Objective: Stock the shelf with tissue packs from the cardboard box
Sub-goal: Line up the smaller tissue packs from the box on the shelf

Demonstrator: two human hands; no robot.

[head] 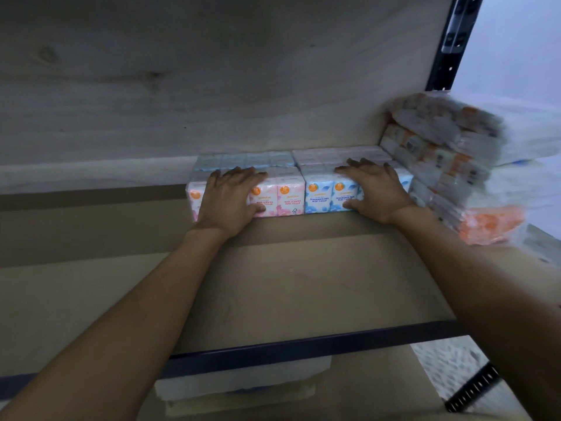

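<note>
Head view.
First: How's each grip?
Second: Spread, not pinching. The left hand (230,199) lies flat over a pink pack (290,199), fingers on top, thumb down its front. The right hand (376,189) does the same on a blue pack (318,198), which touches the pink one on its right.
First: Where are they on the shelf (273,284)?
Second: Far in, right of middle, against a back row (243,161). A blurred stack (440,165) stands just to their right.
First: Which step, then?
Second: Seating the two packs, I'd judge, and squaring them up. The next move calls for letting go and fetching more, to go in front of these or to their left. I can't make out the cardboard box for sure.
</note>
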